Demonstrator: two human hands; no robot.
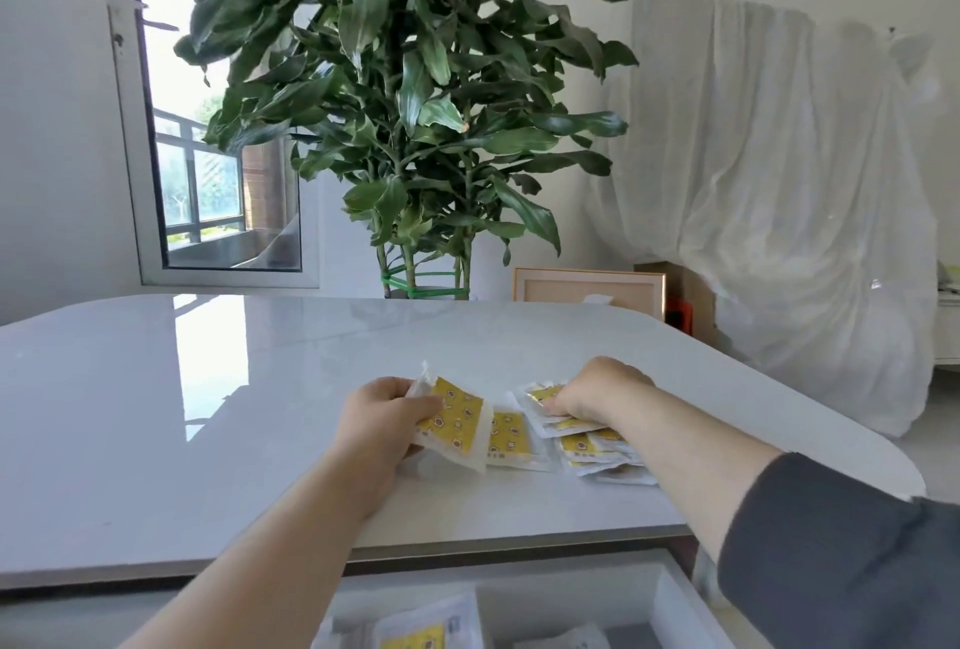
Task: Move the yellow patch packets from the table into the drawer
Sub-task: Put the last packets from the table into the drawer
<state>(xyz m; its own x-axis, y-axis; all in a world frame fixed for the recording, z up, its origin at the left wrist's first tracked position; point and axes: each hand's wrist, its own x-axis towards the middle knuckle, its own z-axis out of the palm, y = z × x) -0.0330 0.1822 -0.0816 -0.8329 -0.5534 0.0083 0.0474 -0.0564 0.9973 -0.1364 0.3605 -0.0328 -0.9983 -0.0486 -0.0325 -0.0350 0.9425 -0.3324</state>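
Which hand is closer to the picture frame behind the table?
Right. The right hand lies nearly straight in front of the picture frame; the left hand is off to its left.

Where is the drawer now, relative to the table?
The open drawer sits at the bottom centre of the head view, just under the near edge of the table, with some yellow packets already inside.
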